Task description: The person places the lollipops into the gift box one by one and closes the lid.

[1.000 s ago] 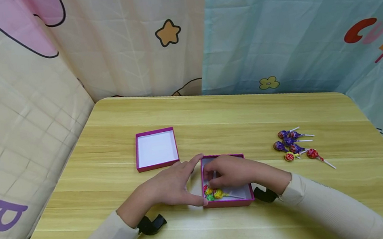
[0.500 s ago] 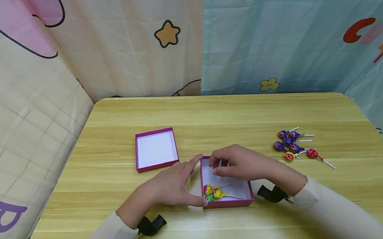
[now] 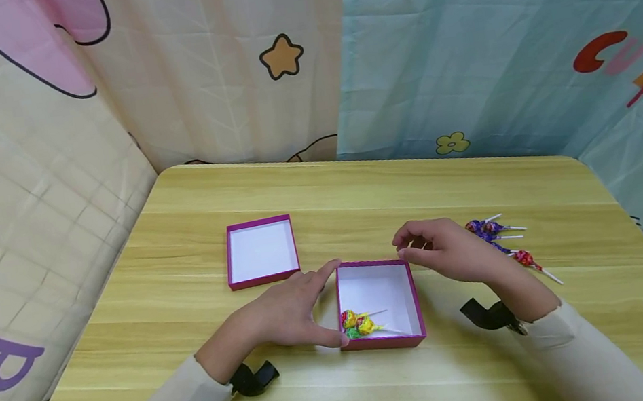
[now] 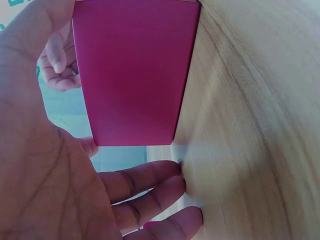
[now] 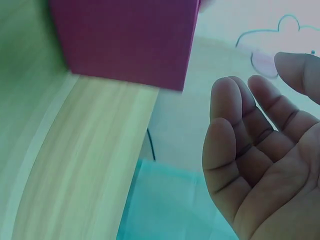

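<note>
A magenta box [image 3: 408,291] with a white inside stands uncovered on the table. Several lollipops [image 3: 366,325] in yellow, red and green wrappers lie in its front left corner. My left hand [image 3: 288,311] holds the box at its left side, thumb at the front corner and index finger at the back corner. In the left wrist view the other fingers [image 4: 150,197] reach down to the tabletop. Off the box's back right corner hovers my right hand [image 3: 452,250], fingers loosely bent with nothing in them. The right wrist view shows its bare palm [image 5: 280,165].
The box's magenta lid [image 3: 261,253] lies inside up at the back left. Purple-wrapped lollipops [image 3: 492,229] and a red one [image 3: 525,259] lie to the right, partly hidden by my right hand. Patterned curtains [image 3: 217,71] border the wooden table [image 3: 325,399].
My right hand has come up out of the box and moved right, toward the loose lollipops, uncovering the box's inside. The left hand has stayed in place.
</note>
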`<state>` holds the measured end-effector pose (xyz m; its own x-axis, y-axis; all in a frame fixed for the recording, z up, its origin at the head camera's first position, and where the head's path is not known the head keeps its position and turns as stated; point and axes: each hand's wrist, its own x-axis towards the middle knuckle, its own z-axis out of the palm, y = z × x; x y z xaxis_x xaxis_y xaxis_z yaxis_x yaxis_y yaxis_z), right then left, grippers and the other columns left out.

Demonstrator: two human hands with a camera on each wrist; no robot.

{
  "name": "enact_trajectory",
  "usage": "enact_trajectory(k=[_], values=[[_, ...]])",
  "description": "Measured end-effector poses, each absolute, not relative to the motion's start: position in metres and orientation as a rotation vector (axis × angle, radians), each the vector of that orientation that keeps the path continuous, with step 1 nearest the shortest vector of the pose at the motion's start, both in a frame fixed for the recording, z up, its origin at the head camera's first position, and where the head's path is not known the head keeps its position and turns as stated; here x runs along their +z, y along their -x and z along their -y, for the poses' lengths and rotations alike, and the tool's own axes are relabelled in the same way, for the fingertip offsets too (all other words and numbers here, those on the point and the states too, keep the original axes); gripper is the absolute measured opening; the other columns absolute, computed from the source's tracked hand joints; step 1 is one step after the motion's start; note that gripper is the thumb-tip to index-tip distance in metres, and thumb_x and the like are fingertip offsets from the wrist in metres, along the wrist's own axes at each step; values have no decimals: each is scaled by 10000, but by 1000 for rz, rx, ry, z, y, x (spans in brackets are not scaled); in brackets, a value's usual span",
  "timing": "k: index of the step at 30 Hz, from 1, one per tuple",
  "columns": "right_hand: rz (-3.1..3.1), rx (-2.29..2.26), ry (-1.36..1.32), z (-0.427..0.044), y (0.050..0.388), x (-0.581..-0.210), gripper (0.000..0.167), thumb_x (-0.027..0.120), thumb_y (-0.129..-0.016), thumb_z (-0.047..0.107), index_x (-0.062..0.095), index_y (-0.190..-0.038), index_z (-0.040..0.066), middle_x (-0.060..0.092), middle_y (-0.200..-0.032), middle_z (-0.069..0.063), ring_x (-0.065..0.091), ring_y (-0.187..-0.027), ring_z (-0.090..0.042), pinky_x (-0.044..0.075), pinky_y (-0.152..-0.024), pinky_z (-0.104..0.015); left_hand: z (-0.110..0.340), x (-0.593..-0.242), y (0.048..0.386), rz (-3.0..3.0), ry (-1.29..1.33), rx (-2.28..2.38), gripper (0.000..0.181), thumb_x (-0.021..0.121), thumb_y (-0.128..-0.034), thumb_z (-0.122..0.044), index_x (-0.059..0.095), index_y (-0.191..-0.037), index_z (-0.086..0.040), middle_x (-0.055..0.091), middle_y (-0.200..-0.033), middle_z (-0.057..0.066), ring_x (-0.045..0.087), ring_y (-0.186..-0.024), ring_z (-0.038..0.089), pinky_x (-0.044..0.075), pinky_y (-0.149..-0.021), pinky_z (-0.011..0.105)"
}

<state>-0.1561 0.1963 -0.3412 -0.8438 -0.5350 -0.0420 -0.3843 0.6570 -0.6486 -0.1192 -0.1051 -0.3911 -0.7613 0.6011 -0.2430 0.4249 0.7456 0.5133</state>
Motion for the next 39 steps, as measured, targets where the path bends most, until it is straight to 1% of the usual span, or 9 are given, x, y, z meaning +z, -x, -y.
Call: enact_trajectory(k=[8, 11, 14, 18, 21, 24, 28, 34, 39], values=[[-2692, -999, 752, -236, 158, -345, 112, 646, -984, 208, 672, -1078, 154, 672, -999, -25, 619, -874, -160, 524, -705, -306, 105, -390, 119, -2540, -781, 614, 1191, 679, -671, -793, 147, -1602, -275, 439, -1510, 0, 426, -1338, 193, 400, -1053, 462], [-2674, -1011, 697, -252, 158, -346, 153, 639, -989, 216, 657, -1110, 124, 667, -1012, -77, 620, -775, -225, 521, -607, -315, 105, -390, 119, -2543, -782, 610, 1189, 672, -674, -798, 147, -1602, -274, 438, -1510, 4, 427, -1335, 195, 398, -1054, 463], [-2676, -1005, 624, -265, 157, -346, 182, 632, -993, 218, 641, -1128, 96, 662, -1005, -105, 597, -732, -292, 501, -557, -316, 105, -390, 119, -2543, -777, 612, 1186, 673, -676, -794, 148, -1602, -271, 437, -1511, 8, 424, -1339, 201, 395, -1055, 471], [-2710, -970, 587, -280, 156, -348, 186, 632, -991, 182, 634, -1127, 55, 668, -1009, -103, 616, -813, -296, 512, -637, -303, 106, -388, 119, -2539, -768, 615, 1187, 687, -675, -781, 151, -1603, -269, 437, -1513, 11, 415, -1353, 214, 394, -1055, 486], [-2725, -944, 583, -289, 157, -351, 167, 638, -985, 155, 637, -1107, 41, 676, -996, -93, 632, -812, -280, 518, -654, -306, 106, -388, 119, -2538, -765, 615, 1188, 693, -675, -775, 153, -1603, -267, 434, -1516, 11, 406, -1366, 221, 390, -1057, 494], [-2767, -858, 594, -297, 158, -355, 127, 654, -971, 134, 645, -1068, 54, 671, -952, -66, 622, -788, -236, 514, -656, -316, 105, -388, 119, -2536, -763, 617, 1188, 695, -673, -773, 153, -1603, -270, 429, -1519, 7, 400, -1373, 223, 385, -1061, 498], [-2843, -682, 614, -306, 159, -361, 132, 686, -944, 116, 667, -1064, 65, 659, -968, -28, 606, -851, -182, 510, -703, -352, 105, -389, 119, -2533, -762, 618, 1186, 688, -674, -780, 149, -1603, -276, 427, -1520, 5, 397, -1373, 221, 380, -1063, 500], [-2871, -604, 629, -317, 159, -370, 164, 715, -910, 87, 676, -1069, 70, 679, -1019, -54, 616, -904, -216, 512, -730, -406, 105, -389, 119, -2537, -766, 614, 1183, 681, -676, -786, 148, -1602, -278, 435, -1512, 4, 410, -1356, 213, 386, -1059, 486], [-2882, -561, 646, -321, 157, -373, 166, 743, -892, 116, 686, -1040, 69, 671, -967, -15, 615, -886, -209, 508, -744, -423, 105, -390, 119, -2545, -781, 608, 1182, 670, -677, -798, 144, -1602, -284, 449, -1498, 3, 431, -1324, 203, 406, -1039, 472]])
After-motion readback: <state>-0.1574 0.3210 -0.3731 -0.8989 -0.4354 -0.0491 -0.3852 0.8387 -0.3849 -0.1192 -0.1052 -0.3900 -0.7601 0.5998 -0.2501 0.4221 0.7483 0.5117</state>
